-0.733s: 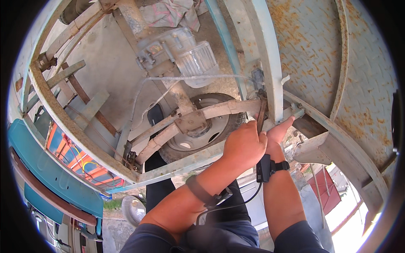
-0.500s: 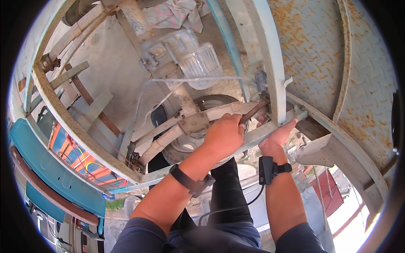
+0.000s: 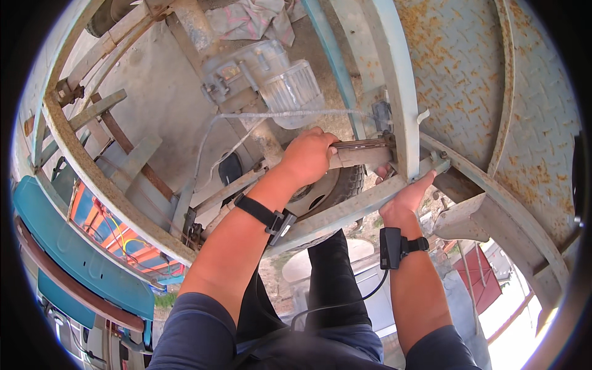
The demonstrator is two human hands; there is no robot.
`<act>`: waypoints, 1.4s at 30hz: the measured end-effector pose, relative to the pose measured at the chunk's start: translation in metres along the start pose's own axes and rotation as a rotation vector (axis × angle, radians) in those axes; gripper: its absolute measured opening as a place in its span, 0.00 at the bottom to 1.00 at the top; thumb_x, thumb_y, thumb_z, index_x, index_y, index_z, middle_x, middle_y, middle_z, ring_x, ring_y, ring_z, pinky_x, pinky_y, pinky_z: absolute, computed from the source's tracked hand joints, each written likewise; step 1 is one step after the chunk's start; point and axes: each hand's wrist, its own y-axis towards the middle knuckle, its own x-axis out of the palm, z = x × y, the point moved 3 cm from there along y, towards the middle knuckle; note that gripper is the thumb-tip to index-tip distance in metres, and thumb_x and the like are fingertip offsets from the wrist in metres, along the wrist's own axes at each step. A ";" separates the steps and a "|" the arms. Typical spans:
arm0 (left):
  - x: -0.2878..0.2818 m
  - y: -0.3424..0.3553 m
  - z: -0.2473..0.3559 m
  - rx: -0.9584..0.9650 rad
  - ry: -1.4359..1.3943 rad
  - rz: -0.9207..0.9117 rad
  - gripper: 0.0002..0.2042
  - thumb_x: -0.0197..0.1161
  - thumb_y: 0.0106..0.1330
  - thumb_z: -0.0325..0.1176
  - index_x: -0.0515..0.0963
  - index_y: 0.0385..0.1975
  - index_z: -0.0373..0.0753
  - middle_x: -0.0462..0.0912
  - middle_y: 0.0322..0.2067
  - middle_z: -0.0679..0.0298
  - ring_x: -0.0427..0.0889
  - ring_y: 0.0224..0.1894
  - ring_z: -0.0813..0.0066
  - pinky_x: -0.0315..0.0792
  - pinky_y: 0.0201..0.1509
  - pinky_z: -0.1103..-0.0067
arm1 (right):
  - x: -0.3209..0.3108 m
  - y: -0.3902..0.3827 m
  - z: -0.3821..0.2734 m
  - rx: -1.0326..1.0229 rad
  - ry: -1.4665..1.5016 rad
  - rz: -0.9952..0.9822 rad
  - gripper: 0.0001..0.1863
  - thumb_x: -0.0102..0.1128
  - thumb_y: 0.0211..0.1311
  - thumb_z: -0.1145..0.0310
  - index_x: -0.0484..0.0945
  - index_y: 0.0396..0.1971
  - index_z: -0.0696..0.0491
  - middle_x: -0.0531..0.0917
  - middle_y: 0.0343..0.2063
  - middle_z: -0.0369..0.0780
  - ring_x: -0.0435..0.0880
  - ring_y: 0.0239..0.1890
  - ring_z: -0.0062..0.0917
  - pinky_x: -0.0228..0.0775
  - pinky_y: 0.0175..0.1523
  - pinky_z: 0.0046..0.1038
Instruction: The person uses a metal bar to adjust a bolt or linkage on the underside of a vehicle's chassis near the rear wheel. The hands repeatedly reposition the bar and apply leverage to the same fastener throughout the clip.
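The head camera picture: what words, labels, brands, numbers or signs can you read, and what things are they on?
None can be read.
Silver finned metal housing: no readable lettering.
Black rubber tyre: any marks are too small to read.
Long brown metal tool in the left hand: nothing readable.
Small black plastic box with a strap: nothing readable.

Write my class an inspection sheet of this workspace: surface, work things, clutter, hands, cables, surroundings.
Surface: grey-brown floor beneath the metal frame.
Work things: tool along the leaf spring; wheel below; motor beyond.
Clutter: crumpled cloth on the floor.
Hands: left hand grips the tool; right hand at the frame, partly hidden by it.
Cables: pale ribbed conduit near the motor; yellow wire at left; black cable from the right wrist device.
Surroundings: rusty plate at right; teal panel at left.
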 end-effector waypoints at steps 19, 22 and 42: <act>0.017 -0.100 0.097 -0.126 -0.072 0.210 0.16 0.60 0.69 0.34 0.80 0.53 0.36 0.80 0.35 0.49 0.84 0.37 0.46 0.78 0.42 0.60 | 0.001 0.000 0.001 -0.074 0.006 0.014 0.48 0.22 0.69 0.23 0.76 0.53 0.52 0.81 0.34 0.43 0.83 0.31 0.35 0.73 0.34 0.36; 0.016 -0.094 0.110 -0.136 -0.033 0.191 0.16 0.60 0.69 0.34 0.80 0.53 0.37 0.80 0.36 0.50 0.84 0.35 0.47 0.79 0.40 0.60 | 0.000 0.002 0.000 -0.095 0.037 -0.018 0.47 0.23 0.69 0.23 0.76 0.52 0.52 0.82 0.34 0.43 0.82 0.32 0.35 0.74 0.35 0.37; 0.027 -0.066 0.156 -0.121 0.021 0.152 0.18 0.61 0.62 0.37 0.80 0.47 0.31 0.80 0.34 0.50 0.86 0.29 0.50 0.81 0.30 0.59 | -0.019 0.026 0.003 -0.094 0.023 -0.119 0.53 0.26 0.68 0.22 0.73 0.66 0.55 0.81 0.54 0.46 0.80 0.51 0.40 0.73 0.61 0.41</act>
